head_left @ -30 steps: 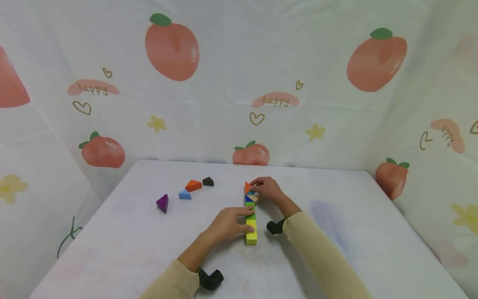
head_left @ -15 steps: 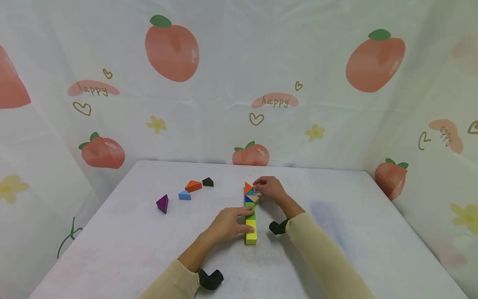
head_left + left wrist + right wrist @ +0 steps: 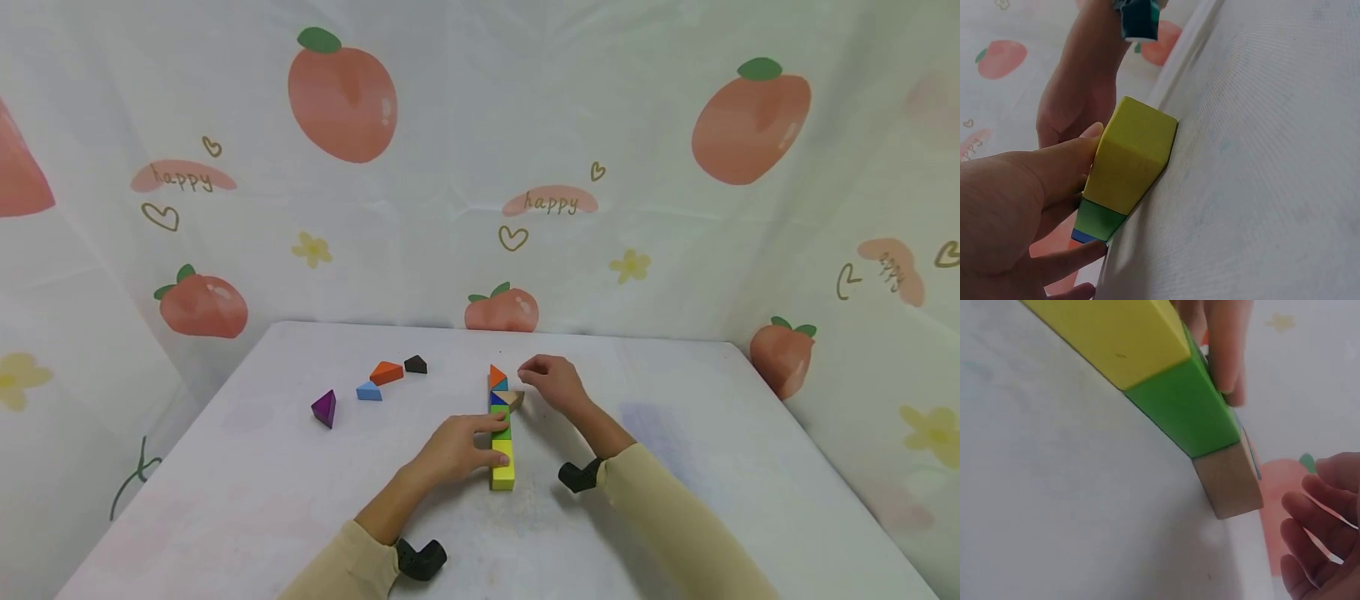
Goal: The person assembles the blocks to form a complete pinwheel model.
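A row of toy building blocks runs away from me down the middle of the table. Nearest is a yellow block point(image 3: 503, 478), then a green block point(image 3: 502, 428). Beyond them lie a blue triangular block point(image 3: 497, 400) beside a natural wood block point(image 3: 514, 398), a small teal triangle point(image 3: 501, 386) and an orange triangular block point(image 3: 497, 377). My left hand point(image 3: 452, 450) rests on the row, thumb on the yellow block and fingertips on the green one. My right hand point(image 3: 558, 383) hovers to the right of the far end, fingers loosely bent, holding nothing in the right wrist view.
Left of the row, loose blocks lie on the white table point(image 3: 225, 500): a purple block point(image 3: 325, 409), a light blue block point(image 3: 369, 392), an orange block point(image 3: 386, 372) and a black block point(image 3: 416, 364). A fruit-printed curtain point(image 3: 420, 208) hangs behind the table.
My right hand has drawn off to the right from the far end of the row, uncovering the orange and teal blocks. The left hand stays in place on the row.
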The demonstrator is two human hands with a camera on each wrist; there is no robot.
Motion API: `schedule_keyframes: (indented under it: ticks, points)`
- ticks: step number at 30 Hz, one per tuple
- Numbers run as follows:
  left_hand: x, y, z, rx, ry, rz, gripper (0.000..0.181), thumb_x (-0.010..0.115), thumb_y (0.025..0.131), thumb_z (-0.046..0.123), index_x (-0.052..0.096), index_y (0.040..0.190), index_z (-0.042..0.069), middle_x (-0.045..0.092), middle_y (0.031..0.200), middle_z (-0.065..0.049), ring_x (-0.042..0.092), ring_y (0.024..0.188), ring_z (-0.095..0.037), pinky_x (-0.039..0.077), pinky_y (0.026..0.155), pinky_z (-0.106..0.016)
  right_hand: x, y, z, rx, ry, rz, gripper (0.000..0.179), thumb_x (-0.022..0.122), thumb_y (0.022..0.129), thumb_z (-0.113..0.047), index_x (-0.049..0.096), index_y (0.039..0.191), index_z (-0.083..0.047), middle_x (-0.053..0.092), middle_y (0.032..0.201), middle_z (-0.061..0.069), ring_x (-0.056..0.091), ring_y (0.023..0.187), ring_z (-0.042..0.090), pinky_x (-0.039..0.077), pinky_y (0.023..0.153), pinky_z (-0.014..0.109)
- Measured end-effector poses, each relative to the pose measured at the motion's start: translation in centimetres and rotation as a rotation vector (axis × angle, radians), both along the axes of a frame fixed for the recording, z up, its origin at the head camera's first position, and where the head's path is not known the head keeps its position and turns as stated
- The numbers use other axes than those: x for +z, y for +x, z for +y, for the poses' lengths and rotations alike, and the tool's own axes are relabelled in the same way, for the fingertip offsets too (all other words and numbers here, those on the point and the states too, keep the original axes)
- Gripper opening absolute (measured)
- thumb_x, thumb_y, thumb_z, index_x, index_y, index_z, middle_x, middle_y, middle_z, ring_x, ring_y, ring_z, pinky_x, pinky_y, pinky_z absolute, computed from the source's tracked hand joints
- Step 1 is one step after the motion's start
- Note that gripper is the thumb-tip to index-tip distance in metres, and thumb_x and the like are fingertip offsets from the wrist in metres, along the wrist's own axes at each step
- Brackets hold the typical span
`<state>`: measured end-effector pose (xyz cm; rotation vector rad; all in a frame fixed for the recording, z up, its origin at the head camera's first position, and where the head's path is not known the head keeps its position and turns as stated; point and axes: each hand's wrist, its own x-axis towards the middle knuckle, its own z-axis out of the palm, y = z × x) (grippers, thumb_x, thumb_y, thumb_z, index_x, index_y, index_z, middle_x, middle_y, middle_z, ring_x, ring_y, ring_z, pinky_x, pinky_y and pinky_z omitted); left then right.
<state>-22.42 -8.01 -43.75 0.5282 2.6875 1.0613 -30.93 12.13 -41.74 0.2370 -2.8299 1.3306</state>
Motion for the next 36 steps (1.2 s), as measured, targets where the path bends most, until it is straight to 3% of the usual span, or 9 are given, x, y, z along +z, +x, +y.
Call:
schedule_keyframes:
  ticks: [8,15,20,25,30,36]
  points:
    - [0.3,-0.2,0.1,-0.012,-0.001,0.009,0.059,0.077,0.081,0.041,0.060,0.136,0.026,0.055,0.138,0.006,0.044,0.133,-0.025,0.041,0.103,-0.050,-0.7,1.9,0.3,0.005,-0.008,-0.016,0.014,0.067,0.093,-0.022,0.073,0.098,-0.011,0.069,0.094,0.000,0.056,0.084,0.021,0.052,0.074,0.032]
    - [0.4,-0.1,0.3,-0.007,0.006,-0.004,0.057,0.077,0.082,0.041,0.061,0.134,0.026,0.055,0.137,0.011,0.043,0.134,-0.024,0.041,0.103,-0.049,-1.8,3.8,0.6,0.009,-0.073,-0.054,0.011,0.068,0.092,-0.016,0.073,0.100,-0.012,0.069,0.099,-0.001,0.059,0.094,0.019,0.052,0.086,0.037]
    - [0.5,0.0,0.1,-0.004,0.034,-0.002,0.050,0.075,0.085,0.038,0.063,0.132,0.025,0.056,0.135,0.013,0.044,0.133,-0.023,0.040,0.103,-0.049,-2.1,5.5,0.4,0.022,-0.106,-0.081,0.021,0.069,0.091,-0.015,0.071,0.111,-0.012,0.069,0.107,0.001,0.062,0.099,0.021,0.053,0.088,0.038]
    - [0.5,-0.2,-0.4,0.002,0.059,0.055,0.043,0.074,0.087,0.033,0.066,0.129,0.026,0.059,0.133,0.010,0.046,0.131,-0.023,0.042,0.102,-0.048,-2.4,7.0,0.2,0.076,-0.089,-0.092,0.037,0.072,0.089,-0.018,0.065,0.125,-0.014,0.067,0.116,0.005,0.061,0.105,0.025,0.053,0.087,0.042]
    - [0.6,-0.4,-1.2,0.005,0.103,0.113,0.037,0.071,0.090,0.031,0.067,0.126,0.026,0.062,0.130,0.006,0.050,0.128,-0.023,0.043,0.101,-0.049,-2.5,8.0,-0.2,0.126,-0.032,-0.074,0.047,0.074,0.087,-0.024,0.062,0.132,-0.017,0.061,0.130,0.007,0.054,0.121,0.031,0.044,0.097,0.054]
    - [0.9,-0.8,-2.3,0.052,0.114,0.156,0.036,0.069,0.091,0.030,0.067,0.127,0.025,0.063,0.127,0.005,0.052,0.126,-0.022,0.044,0.100,-0.049,-2.1,8.4,-0.8,0.123,0.038,-0.104,0.053,0.075,0.086,-0.029,0.059,0.136,-0.018,0.056,0.138,0.006,0.045,0.130,0.033,0.040,0.100,0.058]
